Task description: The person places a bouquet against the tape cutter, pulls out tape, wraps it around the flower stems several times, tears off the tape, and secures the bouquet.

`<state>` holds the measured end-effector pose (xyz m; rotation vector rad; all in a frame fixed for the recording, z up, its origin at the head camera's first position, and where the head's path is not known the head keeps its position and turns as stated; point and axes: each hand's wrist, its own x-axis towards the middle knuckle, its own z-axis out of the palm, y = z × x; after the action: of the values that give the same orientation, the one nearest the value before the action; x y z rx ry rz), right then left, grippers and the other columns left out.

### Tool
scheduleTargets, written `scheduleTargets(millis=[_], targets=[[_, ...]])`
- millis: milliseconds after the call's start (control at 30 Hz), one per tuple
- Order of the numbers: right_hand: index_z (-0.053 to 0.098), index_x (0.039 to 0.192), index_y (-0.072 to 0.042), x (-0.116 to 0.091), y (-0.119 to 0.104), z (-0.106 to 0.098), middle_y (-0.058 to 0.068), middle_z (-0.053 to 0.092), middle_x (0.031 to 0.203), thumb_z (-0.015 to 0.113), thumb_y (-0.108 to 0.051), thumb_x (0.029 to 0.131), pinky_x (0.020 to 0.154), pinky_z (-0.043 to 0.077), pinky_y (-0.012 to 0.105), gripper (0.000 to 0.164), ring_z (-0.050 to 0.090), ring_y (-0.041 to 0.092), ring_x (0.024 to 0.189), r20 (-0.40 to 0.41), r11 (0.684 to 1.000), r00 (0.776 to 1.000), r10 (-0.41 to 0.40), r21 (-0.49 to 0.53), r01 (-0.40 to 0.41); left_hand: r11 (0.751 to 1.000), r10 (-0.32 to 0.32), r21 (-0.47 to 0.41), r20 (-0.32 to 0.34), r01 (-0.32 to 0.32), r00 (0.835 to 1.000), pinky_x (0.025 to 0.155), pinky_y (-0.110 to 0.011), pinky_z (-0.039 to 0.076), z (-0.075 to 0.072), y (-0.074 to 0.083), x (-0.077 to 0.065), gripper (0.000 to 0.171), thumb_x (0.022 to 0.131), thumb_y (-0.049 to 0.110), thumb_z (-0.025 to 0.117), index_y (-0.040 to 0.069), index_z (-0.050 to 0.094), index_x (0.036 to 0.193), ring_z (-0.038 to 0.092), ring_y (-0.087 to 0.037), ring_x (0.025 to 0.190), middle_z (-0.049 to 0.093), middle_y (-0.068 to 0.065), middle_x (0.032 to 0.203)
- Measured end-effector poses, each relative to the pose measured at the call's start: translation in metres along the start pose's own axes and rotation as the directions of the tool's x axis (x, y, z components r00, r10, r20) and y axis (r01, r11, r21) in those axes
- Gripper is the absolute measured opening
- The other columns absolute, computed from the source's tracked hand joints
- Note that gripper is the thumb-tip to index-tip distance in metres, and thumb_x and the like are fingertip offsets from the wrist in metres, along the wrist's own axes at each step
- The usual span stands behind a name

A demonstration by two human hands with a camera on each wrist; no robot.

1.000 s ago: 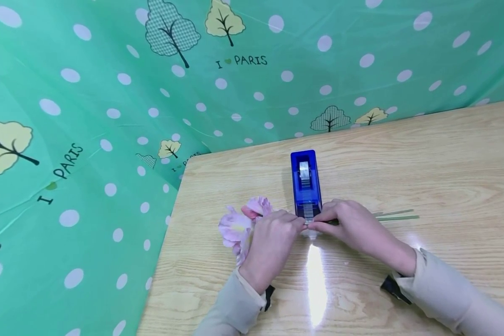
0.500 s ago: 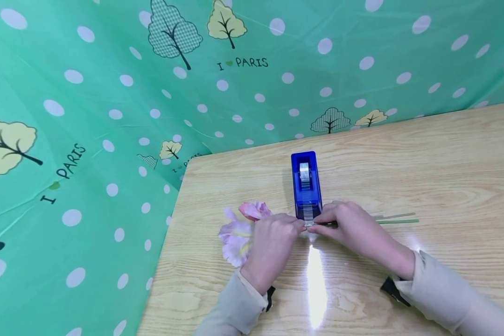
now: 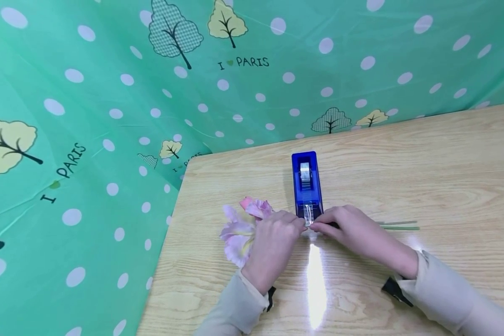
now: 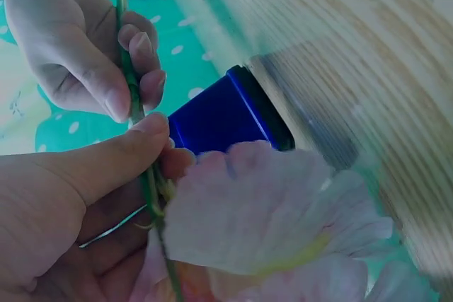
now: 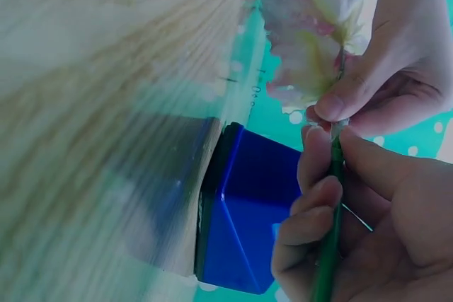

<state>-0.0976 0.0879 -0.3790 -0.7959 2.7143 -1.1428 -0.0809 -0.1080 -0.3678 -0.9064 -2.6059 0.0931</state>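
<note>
Pale pink-purple artificial flowers (image 3: 237,240) stick out to the left of my left hand (image 3: 274,247), whose thumb and fingers pinch their stems close below the petals. Right beside it, my right hand (image 3: 359,235) pinches the same green stems (image 5: 328,263) between thumb and fingers. The stem ends (image 3: 403,228) reach out past that hand to the right. Just beyond the fingertips stands a blue tape dispenser (image 3: 306,186). A strip of clear tape (image 3: 308,214) runs from its front down to the stems between both hands. In the left wrist view, petals hide part of the dispenser.
The wood-grain table (image 3: 437,172) carries the dispenser and shows a bright light reflection in front of the hands. A green dotted cloth (image 3: 235,93) hangs along the table's back and left edges.
The flower heads have turned and shifted, and the stem ends have swung slightly toward the front. My right hand has lowered a little. The tape strip now shows brighter and creased. The dispenser stays in place.
</note>
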Motion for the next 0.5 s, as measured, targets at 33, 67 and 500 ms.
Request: scheduleTargets(millis=[33,67,500], targets=[[0.079,0.091,-0.018,0.0001,0.0003,0.0000,-0.010,0.073,0.081,0.067,-0.020,0.095,0.065,0.052,0.025,0.013,0.059,-0.001,0.069,-0.008,1.000,1.000,-0.010,0.003,0.010,1.000,-0.008,-0.011,0.010,0.008,1.000,0.071,-0.018,0.055,0.0001,0.0000,0.0000,0.006,0.085,0.016,0.078,0.022,0.076,0.086,0.067,-0.005,0.078,0.074,0.010,0.085],[0.079,0.091,-0.018,0.0003,0.0004,0.0001,-0.010,0.073,0.082,0.068,-0.020,0.095,0.065,0.053,0.025,0.012,0.060,-0.001,0.070,-0.017,1.000,1.000,-0.017,0.006,0.017,0.999,-0.017,-0.027,0.020,0.017,1.000,0.075,-0.019,0.056,-0.0001,-0.0001,0.0001,0.003,0.086,0.020,0.077,0.021,0.076,0.088,0.067,-0.006,0.081,0.074,0.009,0.087],[0.080,0.096,-0.015,-0.0014,0.0003,-0.0006,-0.005,0.076,0.091,0.074,-0.017,0.089,0.078,0.060,0.034,0.009,0.071,0.012,0.085,-0.069,0.999,0.998,-0.011,-0.037,0.008,0.997,0.016,-0.073,0.112,-0.007,0.994,0.097,-0.025,0.051,-0.0025,-0.0018,0.0005,0.026,0.097,0.029,0.065,0.012,0.073,0.115,0.066,-0.012,0.102,0.073,0.002,0.108]])
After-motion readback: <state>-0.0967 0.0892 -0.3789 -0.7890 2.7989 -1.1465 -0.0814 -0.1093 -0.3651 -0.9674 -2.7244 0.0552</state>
